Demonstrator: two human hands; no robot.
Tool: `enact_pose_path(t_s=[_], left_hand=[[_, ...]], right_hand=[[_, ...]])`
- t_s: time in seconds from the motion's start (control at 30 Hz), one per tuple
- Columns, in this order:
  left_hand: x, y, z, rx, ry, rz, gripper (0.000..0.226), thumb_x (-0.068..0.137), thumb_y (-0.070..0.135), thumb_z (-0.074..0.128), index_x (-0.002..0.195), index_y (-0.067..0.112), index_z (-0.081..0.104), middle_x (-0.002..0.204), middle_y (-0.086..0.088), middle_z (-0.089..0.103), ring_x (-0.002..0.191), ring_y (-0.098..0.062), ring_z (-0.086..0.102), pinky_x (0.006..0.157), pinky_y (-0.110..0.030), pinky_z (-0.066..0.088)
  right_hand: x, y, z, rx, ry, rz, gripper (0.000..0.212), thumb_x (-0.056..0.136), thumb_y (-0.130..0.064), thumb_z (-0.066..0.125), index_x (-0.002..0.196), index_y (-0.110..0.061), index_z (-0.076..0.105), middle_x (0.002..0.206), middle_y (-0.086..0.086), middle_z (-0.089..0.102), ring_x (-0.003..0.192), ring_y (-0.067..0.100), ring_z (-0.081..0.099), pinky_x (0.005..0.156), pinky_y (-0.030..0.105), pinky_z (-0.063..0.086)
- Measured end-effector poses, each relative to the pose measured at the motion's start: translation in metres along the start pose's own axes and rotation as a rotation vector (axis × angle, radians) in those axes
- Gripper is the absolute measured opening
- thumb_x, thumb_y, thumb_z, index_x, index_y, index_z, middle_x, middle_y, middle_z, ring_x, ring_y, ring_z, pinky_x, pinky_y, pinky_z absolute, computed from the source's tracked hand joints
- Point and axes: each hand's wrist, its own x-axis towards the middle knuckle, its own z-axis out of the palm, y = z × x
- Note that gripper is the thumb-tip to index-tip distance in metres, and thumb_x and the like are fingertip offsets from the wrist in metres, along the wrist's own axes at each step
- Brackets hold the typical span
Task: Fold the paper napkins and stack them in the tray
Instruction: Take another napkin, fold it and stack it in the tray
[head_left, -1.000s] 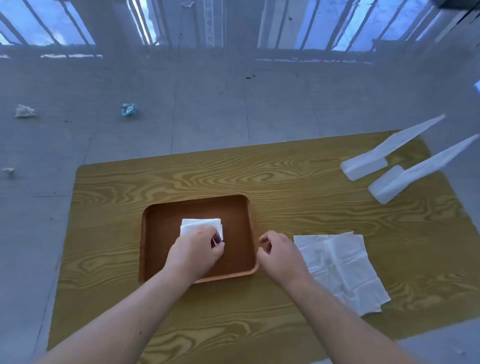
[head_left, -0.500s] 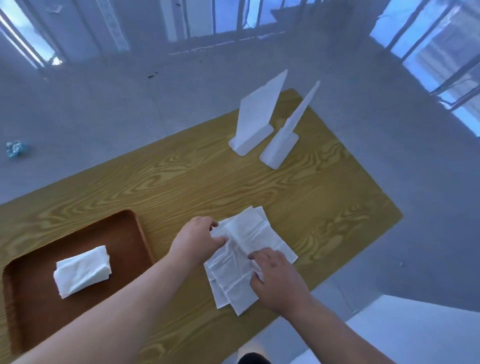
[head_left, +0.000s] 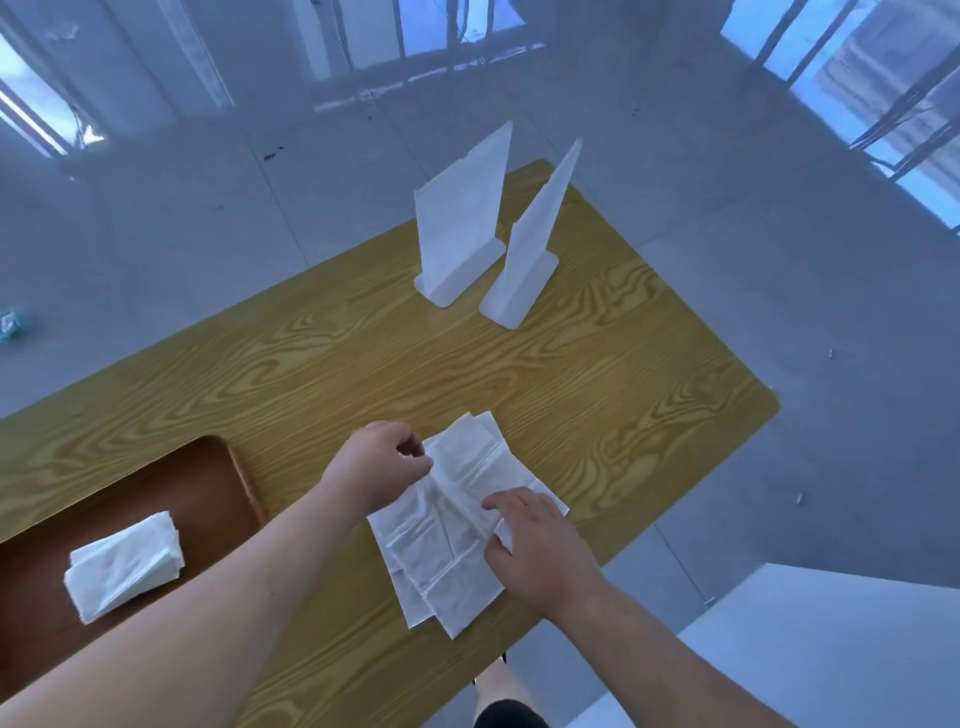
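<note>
While pinching the loose napkins lying between the 2 grips, with left hand clamped on 1 edge and right hand on the opposite, could lift overlapped sheets together or tear thin paper by pulling apart. Left of both grips: folded napkin in the tray.

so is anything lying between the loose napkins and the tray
Nothing visible does. Only bare table separates the napkins from the tray; the left forearm crosses above that stretch. Inside, one folded napkin sits with bare floor around it.
</note>
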Motion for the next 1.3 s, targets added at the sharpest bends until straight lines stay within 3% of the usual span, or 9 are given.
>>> enact_pose_path(t_s=[0.13,0.3,0.57,0.73,0.97,1.07,1.17,1.23,1.3], left_hand=[[-0.013,-0.007,-0.009,-0.019,0.078,-0.034,0.023,0.083,0.053,0.065,0.098,0.035,0.063,0.1,0.016,0.063,0.085,-0.002,0.058,0.06,-0.026,0.043],[-0.008,-0.018,-0.006,0.093,0.015,-0.039,0.053,0.086,0.061,0.064,0.128,0.029,0.065,0.126,0.006,0.062,0.117,-0.02,0.059,0.083,-0.034,0.048],[0.001,-0.008,0.009,0.128,-0.036,0.01,0.035,0.087,0.058,0.066,0.113,0.034,0.067,0.115,0.007,0.056,0.122,-0.022,0.053,0.093,-0.036,0.047],[0.006,-0.002,0.012,0.148,0.024,-0.071,0.057,0.083,0.063,0.067,0.126,0.026,0.064,0.132,0.003,0.06,0.127,-0.023,0.053,0.09,-0.035,0.046],[0.003,0.014,0.012,0.156,-0.014,0.055,0.02,0.091,0.05,0.065,0.097,0.031,0.061,0.107,0.007,0.057,0.115,-0.021,0.051,0.083,-0.032,0.039],[-0.007,0.023,0.005,0.016,-0.011,0.083,0.019,0.088,0.046,0.069,0.085,0.03,0.06,0.098,0.012,0.063,0.092,-0.014,0.056,0.071,-0.031,0.041],[-0.025,0.027,-0.015,-0.404,-0.111,0.012,0.024,0.083,0.039,0.074,0.081,0.017,0.066,0.074,0.009,0.065,0.065,-0.013,0.056,0.061,-0.031,0.045],[-0.039,0.027,-0.035,-0.811,-0.213,-0.047,0.026,0.081,0.034,0.077,0.09,0.01,0.071,0.086,-0.006,0.074,0.075,-0.024,0.066,0.071,-0.04,0.052],[-0.057,0.02,-0.058,-1.07,-0.239,-0.077,0.021,0.08,0.032,0.079,0.087,0.015,0.07,0.093,-0.017,0.07,0.08,-0.031,0.064,0.072,-0.041,0.048]], right_hand=[[-0.001,-0.002,-0.006,-0.009,0.023,0.043,0.043,0.098,-0.034,0.053,0.141,-0.027,0.055,0.138,-0.009,0.056,0.134,0.015,0.047,0.106,0.03,0.044],[-0.002,-0.013,0.001,-0.038,-0.062,-0.003,0.051,0.098,-0.037,0.05,0.149,-0.029,0.05,0.151,-0.01,0.053,0.141,0.014,0.043,0.112,0.032,0.041],[-0.002,-0.008,0.007,-0.028,-0.114,-0.02,0.058,0.1,-0.037,0.048,0.157,-0.028,0.044,0.158,-0.007,0.05,0.148,0.015,0.036,0.118,0.035,0.038],[-0.002,-0.004,0.004,0.003,-0.127,-0.007,0.058,0.098,-0.036,0.049,0.155,-0.028,0.045,0.156,-0.006,0.053,0.147,0.012,0.036,0.115,0.032,0.041],[-0.001,-0.003,0.002,-0.01,-0.157,-0.02,0.058,0.098,-0.035,0.049,0.155,-0.027,0.045,0.156,-0.005,0.053,0.147,0.014,0.037,0.114,0.035,0.044],[-0.003,-0.004,-0.003,0.023,-0.095,-0.049,0.057,0.099,-0.039,0.051,0.155,-0.029,0.045,0.156,-0.008,0.052,0.147,0.014,0.038,0.114,0.032,0.039],[-0.003,-0.003,-0.014,0.122,0.11,-0.007,0.063,0.093,-0.057,0.055,0.151,-0.033,0.045,0.146,-0.011,0.053,0.138,0.011,0.044,0.112,0.025,0.036],[0.0,-0.004,-0.027,0.277,0.198,0.114,0.079,0.081,-0.075,0.061,0.148,-0.036,0.043,0.136,-0.012,0.054,0.127,0.009,0.051,0.104,0.031,0.045],[0.005,-0.016,-0.044,0.515,0.152,0.234,0.105,0.066,-0.09,0.068,0.151,-0.035,0.04,0.133,-0.008,0.057,0.121,0.011,0.057,0.096,0.033,0.049]])
